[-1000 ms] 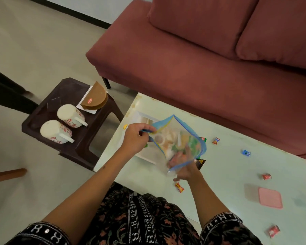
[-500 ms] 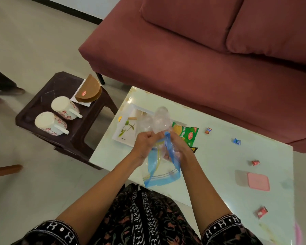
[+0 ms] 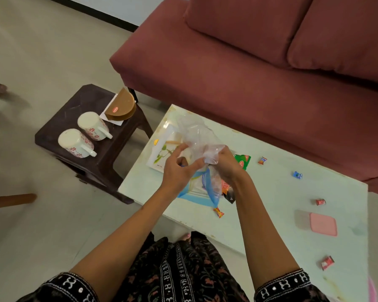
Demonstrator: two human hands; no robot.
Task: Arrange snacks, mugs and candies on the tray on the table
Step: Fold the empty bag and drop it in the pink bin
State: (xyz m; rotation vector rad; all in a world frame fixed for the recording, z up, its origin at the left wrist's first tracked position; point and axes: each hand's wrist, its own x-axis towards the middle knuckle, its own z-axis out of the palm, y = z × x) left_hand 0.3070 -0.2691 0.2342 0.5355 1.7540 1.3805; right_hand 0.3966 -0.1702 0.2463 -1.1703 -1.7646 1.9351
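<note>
Both hands hold a clear plastic bag [image 3: 196, 136] with a blue zip edge above the pale table [image 3: 271, 192]. My left hand [image 3: 179, 171] pinches its lower part and my right hand [image 3: 225, 162] grips its crumpled middle. Under the bag lies a white tray [image 3: 159, 153] with a leaf print, partly hidden. A green snack packet [image 3: 242, 161] sticks out beside my right hand. Several wrapped candies are scattered on the table, among them an orange candy [image 3: 218, 212], a blue candy [image 3: 297, 175] and a red candy [image 3: 320, 201]. Two white floral mugs [image 3: 74, 143] [image 3: 93, 123] stand upside down on the dark stool [image 3: 79, 101].
A brown half-round pack [image 3: 121, 106] on a white napkin rests at the stool's far corner. A pink square lid [image 3: 323, 224] lies on the table at right. A maroon sofa [image 3: 249, 73] runs along the table's far side. My foot shows under the table's near edge.
The bag has been turned upside down, with its blue zip edge now hanging low and its clear bottom raised. Both hands have closed in together on its middle.
</note>
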